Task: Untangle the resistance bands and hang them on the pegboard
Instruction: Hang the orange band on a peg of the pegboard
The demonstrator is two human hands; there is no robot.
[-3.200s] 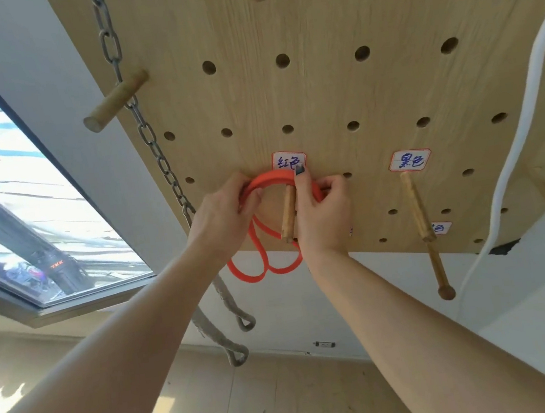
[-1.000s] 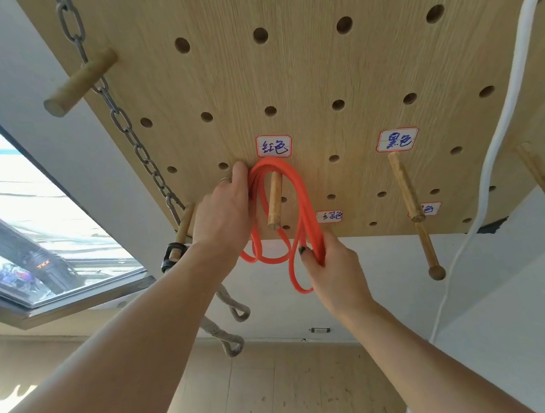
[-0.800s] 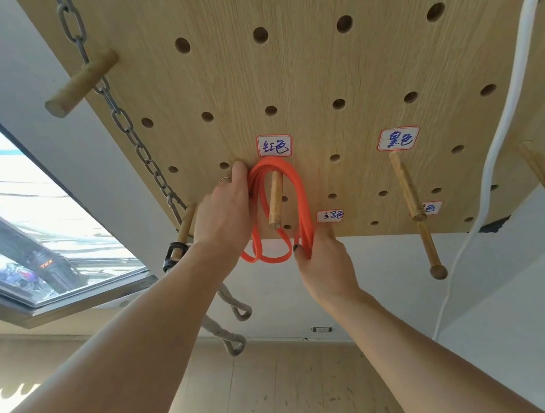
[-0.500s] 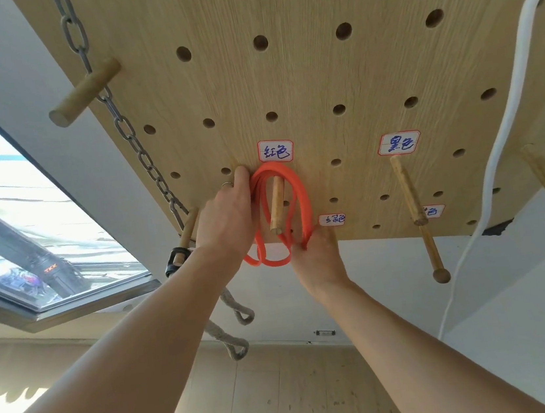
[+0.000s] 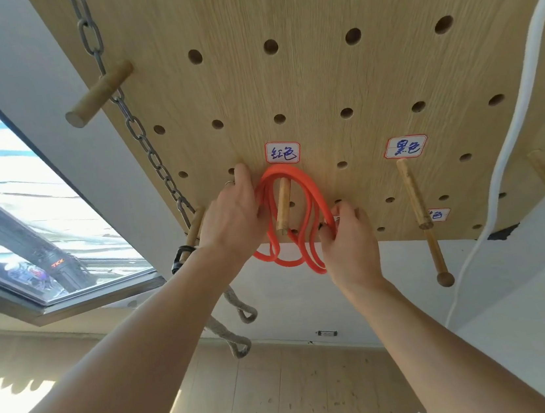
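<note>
An orange-red resistance band (image 5: pixel 310 188) hangs in several loops over a wooden peg (image 5: pixel 283 206) on the wooden pegboard (image 5: pixel 317 80), just under a handwritten label (image 5: pixel 282 152). My left hand (image 5: pixel 231 216) rests against the band's left side, with its fingers on the strands and the board. My right hand (image 5: pixel 347 238) pinches the band's right strands near the board's lower edge. The lowest loops dangle below the board between my two hands.
A metal chain (image 5: pixel 138 133) hangs down the board's left side past a thick peg (image 5: pixel 97 90). More pegs (image 5: pixel 414 195) stick out to the right under a second label (image 5: pixel 405 147). A white cord (image 5: pixel 508 129) runs down the right. A window (image 5: pixel 5 191) is at left.
My right hand has moved up along the band's right side, from the bottom loop to the board's lower edge. The loops hang shorter and wider. My left hand has stayed in place.
</note>
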